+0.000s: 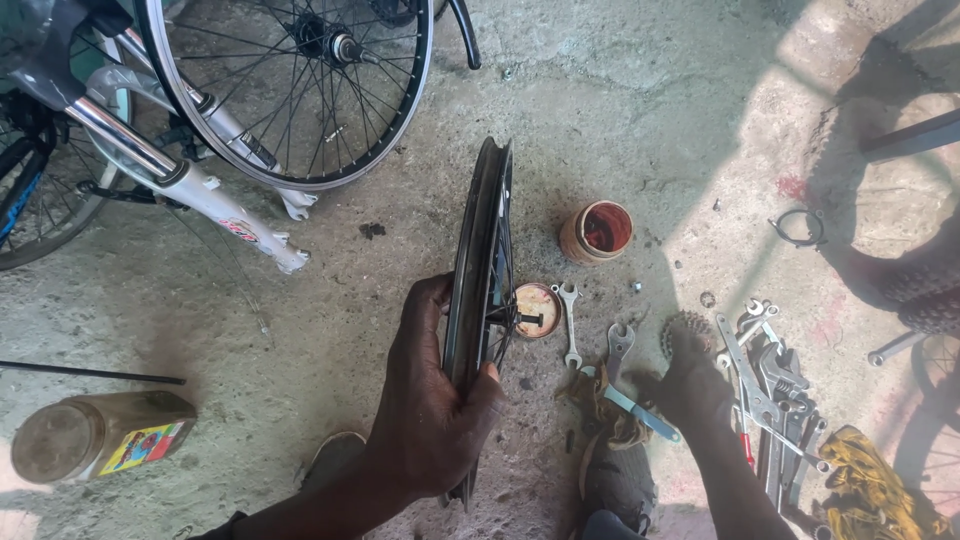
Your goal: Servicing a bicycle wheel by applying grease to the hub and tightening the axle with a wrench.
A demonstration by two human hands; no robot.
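Rim (478, 270) stood upright on concrete, its bottom edge cut off behind left hand (435, 405), which wrapped it. Right of rim, right hand (690, 385) sat in shadow over sprocket (685, 330), grip unclear. Beyond: wrench (570, 325), red grease tin (597, 232).

Rough concrete floor (640, 110) — matt dark metal rim (478, 260), shiny steel spanners (570, 325).

Black-rimmed bicycle wheel (478, 300) at centre; rust-red grease tin (596, 232) just right of it; white fork (215, 195) with silver spoked wheel (300, 90) far left; yellow-labelled amber plastic jar (100, 435) near left; yellow rag (870, 485) near right; grey concrete floor (620, 110).
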